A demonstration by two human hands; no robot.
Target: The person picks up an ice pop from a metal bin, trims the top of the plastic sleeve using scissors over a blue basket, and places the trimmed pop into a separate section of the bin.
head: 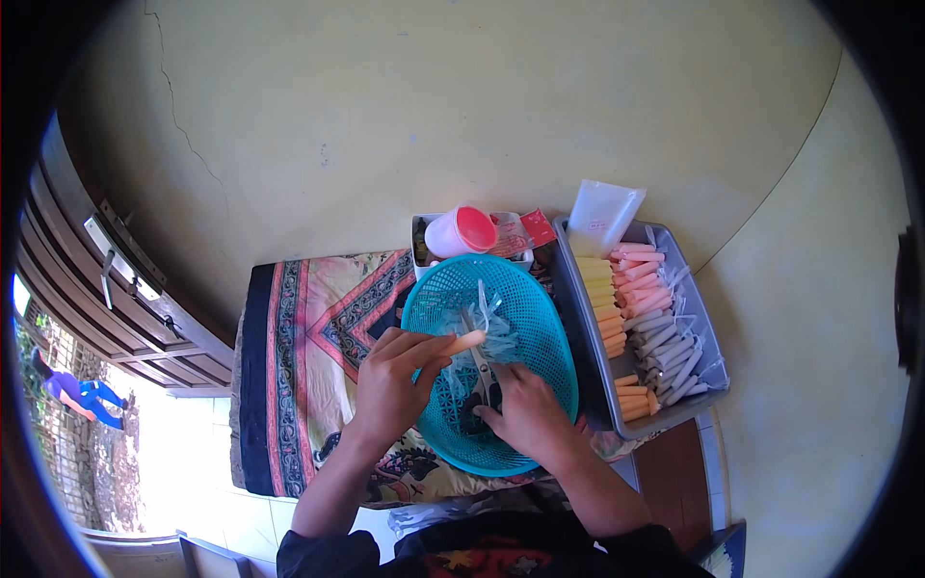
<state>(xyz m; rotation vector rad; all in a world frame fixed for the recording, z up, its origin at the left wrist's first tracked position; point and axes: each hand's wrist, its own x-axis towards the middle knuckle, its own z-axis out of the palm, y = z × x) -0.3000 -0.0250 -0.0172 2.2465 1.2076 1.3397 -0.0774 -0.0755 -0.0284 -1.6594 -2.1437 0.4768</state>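
My left hand (396,372) pinches a peach-coloured filled plastic tube (465,342), its tip pointing right and a clear plastic tail rising from it. My right hand (531,410) grips a pair of scissors (483,367) by the black handles. The blades point up and away, close to the tube's tip; whether they touch it I cannot tell. Below both hands lies an oval teal plastic basket (553,347) with open mesh sides. Clear plastic scraps (498,341) are heaped inside it.
At right stands a grey plastic tub (712,325) with rows of yellow, orange, pink (643,278) and greyish tubes (668,350) and a clear plastic packet (603,213). Behind the basket, a white container (421,271) holds a pink-and-white cup (459,231). Patterned cloth (289,376) covers the table. A door (123,289) stands ajar; a person (87,394) is outside.
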